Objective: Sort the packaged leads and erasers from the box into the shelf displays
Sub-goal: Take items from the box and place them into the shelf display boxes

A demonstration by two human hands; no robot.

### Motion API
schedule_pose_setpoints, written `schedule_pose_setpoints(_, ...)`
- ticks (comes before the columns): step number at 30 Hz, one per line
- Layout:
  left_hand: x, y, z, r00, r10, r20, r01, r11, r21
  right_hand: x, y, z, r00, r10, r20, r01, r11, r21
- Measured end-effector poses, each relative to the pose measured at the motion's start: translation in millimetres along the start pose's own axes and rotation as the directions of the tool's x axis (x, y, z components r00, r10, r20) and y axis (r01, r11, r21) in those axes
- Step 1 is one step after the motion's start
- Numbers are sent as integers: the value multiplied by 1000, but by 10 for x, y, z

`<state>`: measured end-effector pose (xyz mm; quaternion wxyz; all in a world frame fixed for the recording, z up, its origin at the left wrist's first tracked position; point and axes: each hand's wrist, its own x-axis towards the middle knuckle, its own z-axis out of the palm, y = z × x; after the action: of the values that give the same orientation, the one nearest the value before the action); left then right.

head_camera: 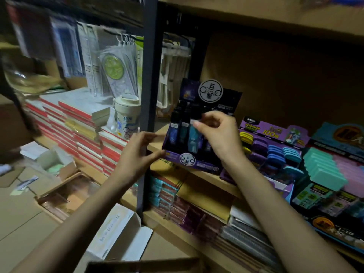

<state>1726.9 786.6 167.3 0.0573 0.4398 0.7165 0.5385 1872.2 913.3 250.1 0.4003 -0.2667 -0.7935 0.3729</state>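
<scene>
- Two hands up at the middle shelf, head view only.
- right hand (216, 133): thumb and forefinger pinch the top of a lead pack (194, 135), other fingers curled.
- The lead pack is blue-teal and stands upright in the front row of the dark display (199, 164), among other upright packs.
- The dark display is a black-purple tray with a round white logo on its back card. It sits on the wooden shelf (208, 180), just right of the black upright post (148, 85).
- left hand (139, 152): fingers loosely extended, nothing gripped. Fingertips are at the display's lower left corner; contact is too blurred to confirm.
- purple display (275, 133) stands just right of the dark one, with rows of yellow, purple, blue and teal cases.
- Further right, an eraser display (325, 170) holds teal and pink blocks.
- Lower shelf: rows of small packs (167, 196) and flat stacked stock.
- Left bay: a stack of red-and-white books (78, 125), a white cup (127, 117) on top and hanging bagged items (118, 62) behind.
- cardboard box (145, 264): only the rim shows at the bottom edge, contents not visible.
- white carton (118, 231) lies open on the floor, left of the post.
</scene>
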Motion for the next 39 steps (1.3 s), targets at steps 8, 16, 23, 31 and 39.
schedule_pose_setpoints(8,142,-303,286,984,-121,133,148,965,-217,234,330,365,998,-54,-34,53,998,-28)
schedule_pose_setpoints(16,58,-365,360,993,-26,114,43,988,-147,229,485,383,994,107,-13,-106,994,38)
schedule_pose_setpoints(23,21,-303,295,991,-12,134,31,989,-141,242,423,460,999,-5,-45,-12,926,-378)
schedule_pose_setpoints(31,-293,-237,26,973,-79,217,73,997,35,-145,247,120,993,-68,97,112,814,-570)
schedule_pose_setpoints(39,-1451,-947,258,883,-399,248,356,913,202,-1301,802,88,838,130,530,68,938,-339)
